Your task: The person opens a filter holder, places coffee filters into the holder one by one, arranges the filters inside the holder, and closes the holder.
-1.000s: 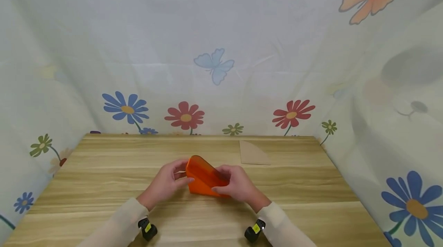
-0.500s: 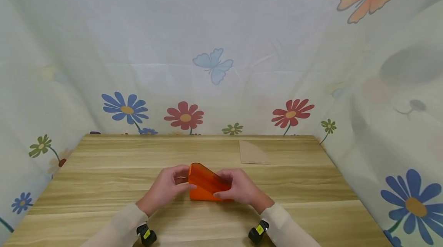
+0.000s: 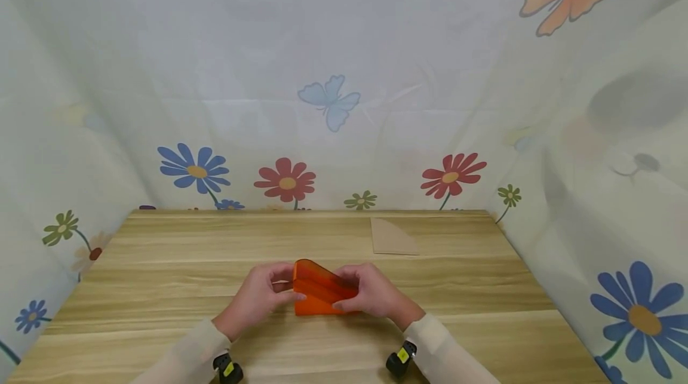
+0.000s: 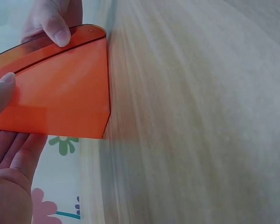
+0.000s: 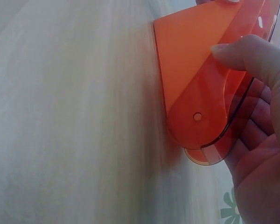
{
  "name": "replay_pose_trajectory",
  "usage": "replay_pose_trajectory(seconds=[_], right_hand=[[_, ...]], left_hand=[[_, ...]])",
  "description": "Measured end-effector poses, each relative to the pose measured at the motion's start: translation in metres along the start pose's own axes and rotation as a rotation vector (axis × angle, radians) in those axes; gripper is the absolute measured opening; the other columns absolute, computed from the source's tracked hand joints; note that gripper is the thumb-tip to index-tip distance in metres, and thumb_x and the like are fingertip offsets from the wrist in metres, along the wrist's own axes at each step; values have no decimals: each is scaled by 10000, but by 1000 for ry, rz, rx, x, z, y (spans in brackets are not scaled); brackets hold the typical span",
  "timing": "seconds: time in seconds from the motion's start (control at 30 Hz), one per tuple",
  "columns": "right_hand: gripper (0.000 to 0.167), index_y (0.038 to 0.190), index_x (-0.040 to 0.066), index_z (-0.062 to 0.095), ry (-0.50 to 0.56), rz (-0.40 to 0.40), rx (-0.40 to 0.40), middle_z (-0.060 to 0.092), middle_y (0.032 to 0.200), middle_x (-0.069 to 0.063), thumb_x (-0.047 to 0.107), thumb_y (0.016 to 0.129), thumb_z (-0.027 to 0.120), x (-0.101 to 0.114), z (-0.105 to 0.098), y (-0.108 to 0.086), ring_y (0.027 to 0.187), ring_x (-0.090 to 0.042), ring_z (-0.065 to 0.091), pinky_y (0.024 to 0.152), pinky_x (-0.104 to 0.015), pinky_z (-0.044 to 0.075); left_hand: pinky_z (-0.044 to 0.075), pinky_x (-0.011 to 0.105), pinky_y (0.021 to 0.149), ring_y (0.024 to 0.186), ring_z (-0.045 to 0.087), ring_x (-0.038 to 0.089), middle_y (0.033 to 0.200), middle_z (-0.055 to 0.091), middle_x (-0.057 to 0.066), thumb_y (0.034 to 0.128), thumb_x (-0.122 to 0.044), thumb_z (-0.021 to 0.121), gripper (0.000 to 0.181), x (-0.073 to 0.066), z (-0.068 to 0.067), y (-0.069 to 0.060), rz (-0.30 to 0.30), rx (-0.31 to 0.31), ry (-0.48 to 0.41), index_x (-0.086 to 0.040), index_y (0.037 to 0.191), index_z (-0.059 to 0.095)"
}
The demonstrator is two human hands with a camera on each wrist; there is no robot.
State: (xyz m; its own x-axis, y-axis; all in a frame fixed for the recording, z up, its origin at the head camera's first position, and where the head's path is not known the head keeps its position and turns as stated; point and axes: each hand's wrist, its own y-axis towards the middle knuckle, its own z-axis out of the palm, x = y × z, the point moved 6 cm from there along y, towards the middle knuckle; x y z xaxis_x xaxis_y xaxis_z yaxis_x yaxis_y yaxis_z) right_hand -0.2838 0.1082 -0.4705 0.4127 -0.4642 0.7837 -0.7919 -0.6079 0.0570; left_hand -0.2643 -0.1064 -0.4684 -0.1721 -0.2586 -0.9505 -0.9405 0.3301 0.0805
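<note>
As fingers (image 5: 247, 53) of both hands (image 3: 260, 295) (image 3: 374, 292) pinch an orange holder (image 3: 310, 304), yellow wrist patches (image 3: 403, 355), perhaps labels.

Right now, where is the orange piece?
In the head view, the orange piece is below the middle, held between the left hand and the right hand, nearer the person than the tan wedge and left of it.

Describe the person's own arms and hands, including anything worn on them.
Both arms wear plain cream long sleeves, left sleeve and right sleeve. At each cuff sits a small black device, left device and right device, marked with yellow. Left hand and right hand are gloveless.
</note>
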Motion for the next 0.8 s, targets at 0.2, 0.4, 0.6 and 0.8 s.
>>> replay_pose_trajectory(seconds=[0.2, 0.4, 0.6, 0.8], right_hand=[[372, 1163, 152, 739, -8, -6, -1, 758, 1062, 69, 192, 816, 868, 0, 0, 0, 934, -50, 661, 934, -216, 550], [467, 1224, 138, 710, -46, -13, 8, 748, 1133, 50, 254, 805, 882, 5, 0, 1, 1003, -62, 665, 974, -250, 552], [610, 1348, 143, 650, 11, -47, -23, 711, 1285, 34, 392, 832, 858, 34, -7, 12, 1149, -162, 680, 1043, -455, 562], [497, 1294, 156, 696, -8, -153, -57, 740, 1217, 53, 349, 860, 840, 73, -11, 25, 1090, -123, 692, 993, -430, 589]], left_hand=[[595, 298, 940, 1135, 722, 267, 1246, 729, 88, 808, -224, 872, 476, 1, 2, 0, -2, 23, -8, -126, 1248, 717], [602, 305, 935, 1100, 736, 240, 1215, 744, 76, 809, -233, 872, 449, 3, 2, -1, 14, 19, 12, -134, 1222, 728], [602, 314, 940, 1100, 736, 217, 1209, 748, 37, 813, -268, 868, 442, 4, 1, -1, 14, 21, 35, -175, 1222, 729], [604, 329, 943, 1106, 733, 214, 1212, 750, 22, 827, -258, 862, 425, 2, 0, 0, 14, 28, 62, -199, 1227, 732]])
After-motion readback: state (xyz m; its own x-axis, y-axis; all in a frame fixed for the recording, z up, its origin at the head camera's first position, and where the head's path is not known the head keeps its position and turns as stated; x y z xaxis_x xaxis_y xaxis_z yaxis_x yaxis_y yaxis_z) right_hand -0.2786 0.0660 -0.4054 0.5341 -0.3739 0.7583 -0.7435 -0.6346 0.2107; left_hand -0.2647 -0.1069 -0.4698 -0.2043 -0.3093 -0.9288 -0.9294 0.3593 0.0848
